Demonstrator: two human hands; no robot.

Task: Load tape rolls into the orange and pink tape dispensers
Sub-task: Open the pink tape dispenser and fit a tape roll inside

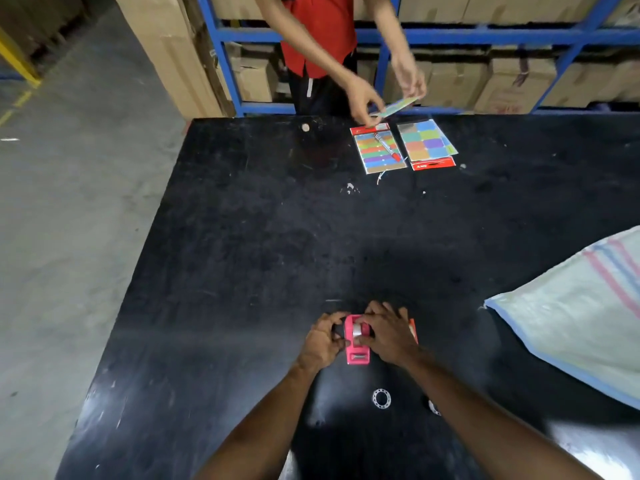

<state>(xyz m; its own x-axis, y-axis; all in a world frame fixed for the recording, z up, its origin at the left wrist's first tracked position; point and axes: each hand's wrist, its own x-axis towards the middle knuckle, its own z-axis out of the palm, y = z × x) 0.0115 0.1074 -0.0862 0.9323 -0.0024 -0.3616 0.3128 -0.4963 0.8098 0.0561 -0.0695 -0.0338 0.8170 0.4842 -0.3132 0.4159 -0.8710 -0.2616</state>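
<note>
The small pink plastic tape dispenser stood on the black table, long axis toward the person. The left hand gripped its side; the right hand apparently pressed the clear tape roll in from directly above.

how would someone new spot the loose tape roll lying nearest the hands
Start at the black table and find the pink dispenser held between the two hands. Just nearer the wearer lies a loose tape roll, a flat whitish ring. A second roll further right is half hidden by the right forearm.
</note>
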